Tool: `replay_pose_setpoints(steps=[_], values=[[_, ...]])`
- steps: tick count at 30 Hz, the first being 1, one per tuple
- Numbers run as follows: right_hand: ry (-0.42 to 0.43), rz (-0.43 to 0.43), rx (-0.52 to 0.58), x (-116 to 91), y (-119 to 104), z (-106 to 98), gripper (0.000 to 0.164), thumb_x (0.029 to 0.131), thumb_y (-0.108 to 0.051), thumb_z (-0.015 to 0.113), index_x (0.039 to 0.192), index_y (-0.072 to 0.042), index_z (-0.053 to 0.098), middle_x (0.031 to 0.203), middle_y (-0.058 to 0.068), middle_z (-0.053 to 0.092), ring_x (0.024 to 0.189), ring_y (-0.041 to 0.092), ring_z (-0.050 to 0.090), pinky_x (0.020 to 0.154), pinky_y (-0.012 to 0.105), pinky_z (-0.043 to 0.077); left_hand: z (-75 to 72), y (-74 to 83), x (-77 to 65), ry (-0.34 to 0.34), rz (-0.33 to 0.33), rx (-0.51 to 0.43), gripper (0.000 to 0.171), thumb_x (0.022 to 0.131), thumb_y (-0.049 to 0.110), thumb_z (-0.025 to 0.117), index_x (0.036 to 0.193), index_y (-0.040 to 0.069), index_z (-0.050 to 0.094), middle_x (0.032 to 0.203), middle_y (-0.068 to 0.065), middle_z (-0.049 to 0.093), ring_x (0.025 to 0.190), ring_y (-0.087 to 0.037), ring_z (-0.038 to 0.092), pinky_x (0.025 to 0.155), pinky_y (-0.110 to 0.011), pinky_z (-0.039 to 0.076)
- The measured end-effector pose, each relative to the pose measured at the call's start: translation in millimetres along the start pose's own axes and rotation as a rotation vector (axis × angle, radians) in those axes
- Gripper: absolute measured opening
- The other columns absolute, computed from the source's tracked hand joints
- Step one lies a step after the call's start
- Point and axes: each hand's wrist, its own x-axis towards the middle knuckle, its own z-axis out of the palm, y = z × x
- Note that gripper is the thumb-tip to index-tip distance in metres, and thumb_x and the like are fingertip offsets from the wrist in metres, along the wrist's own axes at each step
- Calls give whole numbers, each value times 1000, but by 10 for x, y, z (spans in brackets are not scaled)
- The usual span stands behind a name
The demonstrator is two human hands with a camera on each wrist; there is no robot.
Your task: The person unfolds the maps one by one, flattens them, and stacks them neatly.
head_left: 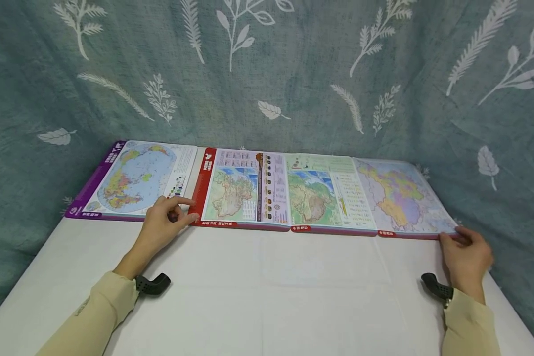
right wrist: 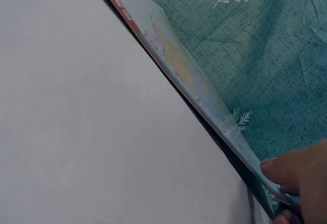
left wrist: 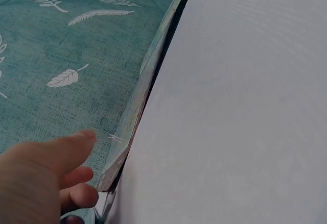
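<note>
A red-edged map (head_left: pixel 273 188) lies unfolded across the back of the white table, its panels printed with coloured relief and political maps. My left hand (head_left: pixel 162 222) is at its left end, fingertips at the red strip. In the left wrist view, thumb (left wrist: pixel 79 145) and fingers stand apart beside the map corner (left wrist: pixel 110 175), not closed on it. Whether they touch it I cannot tell. My right hand (head_left: pixel 468 254) pinches the near right corner, thumb above the sheet in the right wrist view. The map's front edge (right wrist: pixel 184 91) shows a dark gap underneath.
A purple-edged world map (head_left: pixel 135 180) lies at the back left, directly beside the red strip and partly behind my left hand. A teal curtain (head_left: pixel 267 74) with white leaves hangs right behind both maps. White cloth (head_left: pixel 267 296) covers the table in front.
</note>
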Motion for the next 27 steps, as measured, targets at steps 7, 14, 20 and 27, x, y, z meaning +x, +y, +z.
replay_pose_setpoints(steps=[7, 14, 20, 27], values=[[48, -108, 30, -153, -150, 33, 54, 101, -26, 63, 145, 5, 57, 148, 33, 50, 142, 50, 39, 119, 61, 21, -30, -26, -18, 72, -23, -5, 25, 90, 27, 86, 110, 13, 79, 73, -2, 57, 76, -16, 44, 69, -29, 34], [53, -318, 37, -304, -362, 197, 45, 99, -22, 68, 133, 8, 66, 139, 35, 59, 136, 53, 47, 118, 63, 25, -95, -96, 32, 93, -29, 11, 34, 91, 31, 85, 115, 8, 76, 74, -3, 59, 78, -18, 45, 71, -32, 36], [54, -459, 73, -480, -548, 416, 43, 96, -20, 74, 129, 8, 68, 131, 34, 64, 126, 53, 52, 110, 65, 30, -171, -153, 88, 155, -43, 12, 34, 92, 31, 83, 117, 8, 76, 74, -6, 59, 77, -20, 45, 70, -32, 34], [18, -634, 171, -843, -883, 754, 35, 91, -13, 80, 118, 8, 72, 121, 32, 68, 117, 50, 56, 101, 63, 35, -285, -277, 102, 205, -84, -4, 36, 93, 31, 82, 116, 4, 75, 73, -9, 60, 79, -21, 47, 74, -35, 32]])
